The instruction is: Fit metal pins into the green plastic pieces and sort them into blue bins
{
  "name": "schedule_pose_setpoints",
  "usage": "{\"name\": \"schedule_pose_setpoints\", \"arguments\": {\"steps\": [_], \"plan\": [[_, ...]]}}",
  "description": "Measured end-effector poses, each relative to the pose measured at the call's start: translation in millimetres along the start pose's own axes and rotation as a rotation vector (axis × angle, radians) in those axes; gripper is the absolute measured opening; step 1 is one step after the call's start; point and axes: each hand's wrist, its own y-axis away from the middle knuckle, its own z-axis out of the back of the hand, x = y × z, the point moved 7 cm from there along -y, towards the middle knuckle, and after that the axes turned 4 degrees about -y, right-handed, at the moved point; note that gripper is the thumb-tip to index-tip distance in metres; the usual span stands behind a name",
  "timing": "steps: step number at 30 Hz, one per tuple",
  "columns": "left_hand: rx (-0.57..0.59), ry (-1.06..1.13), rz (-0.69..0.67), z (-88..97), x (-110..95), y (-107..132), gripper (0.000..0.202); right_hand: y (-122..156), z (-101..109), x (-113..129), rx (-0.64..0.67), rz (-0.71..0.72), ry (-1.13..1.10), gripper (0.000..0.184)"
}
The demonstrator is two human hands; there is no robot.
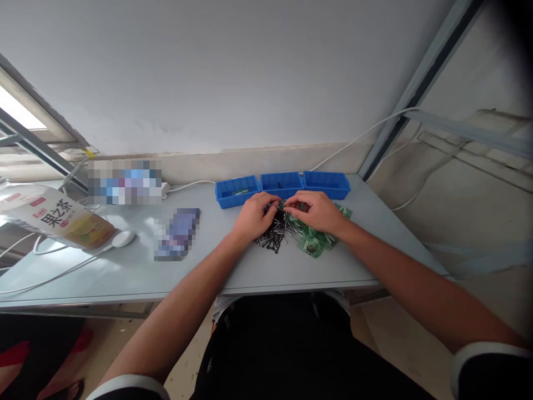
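My left hand [254, 215] rests on a heap of small black parts with metal legs [275, 236] at the middle of the grey table [137, 272]; its fingers are curled in a pinch. My right hand [318, 211] meets it fingertip to fingertip, pinched on a small part I cannot make out, above a pile of green circuit boards [316, 242]. Behind both hands stand three blue bins [283, 184] in a row.
A white mouse [123, 239] and its cable lie at the left, beside a tea bottle [62, 218] on its side. A blurred flat object [178, 233] lies left of the hands. White cables run along the back wall. A metal frame post [410, 94] rises at the right.
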Motion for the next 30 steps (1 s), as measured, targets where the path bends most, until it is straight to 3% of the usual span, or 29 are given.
{"name": "schedule_pose_setpoints", "arguments": {"steps": [5,10,14,19,23,26,30], "plan": [[0.071,0.198,0.078,-4.8,4.1,2.3,0.036,1.2,6.1,6.4,-0.084,0.055,-0.013,0.02],[0.108,0.497,0.102,-12.5,7.3,0.3,0.041,3.1,5.4,16.2,-0.054,0.214,0.057,0.025],[0.133,0.656,0.194,-14.9,10.8,-1.9,0.039,3.2,3.5,14.5,-0.043,0.242,0.113,0.03],[0.097,0.76,0.273,-13.3,14.6,-2.1,0.037,4.3,0.3,15.8,-0.025,0.24,0.097,0.037],[-0.007,0.79,0.312,-10.5,23.1,-2.6,0.037,5.2,2.4,21.2,-0.032,0.218,0.101,0.043],[-0.078,0.748,0.335,-7.1,30.0,-2.8,0.037,5.4,6.2,21.3,-0.062,0.181,0.105,0.041],[-0.082,0.674,0.324,-6.9,34.0,-3.1,0.032,5.7,9.7,19.5,-0.105,0.157,0.1,0.034]]}}
